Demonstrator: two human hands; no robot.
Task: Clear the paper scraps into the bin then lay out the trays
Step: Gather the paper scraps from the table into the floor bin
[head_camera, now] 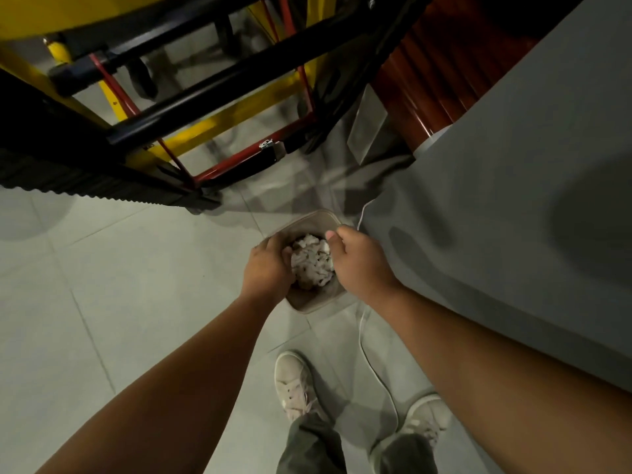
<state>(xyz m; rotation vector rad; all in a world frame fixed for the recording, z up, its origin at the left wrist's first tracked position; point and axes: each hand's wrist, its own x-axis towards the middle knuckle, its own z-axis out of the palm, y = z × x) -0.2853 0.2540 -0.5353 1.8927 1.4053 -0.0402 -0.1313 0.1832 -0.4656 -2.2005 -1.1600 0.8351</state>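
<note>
Just below mid-frame, the left hand (270,266) and right hand (364,265) are clamping crumpled white paper scraps (313,260) between curled fingers (286,255), directly above the small beige plastic bin (316,305).

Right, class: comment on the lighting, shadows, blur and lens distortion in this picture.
Head view: dim, greenish light. Soft shadows lie across the grey table and the floor. The wide-angle lens bends the yellow and black frame, whose far parts are smeared. The paper scraps in the bin are the brightest, sharpest spot.
</note>
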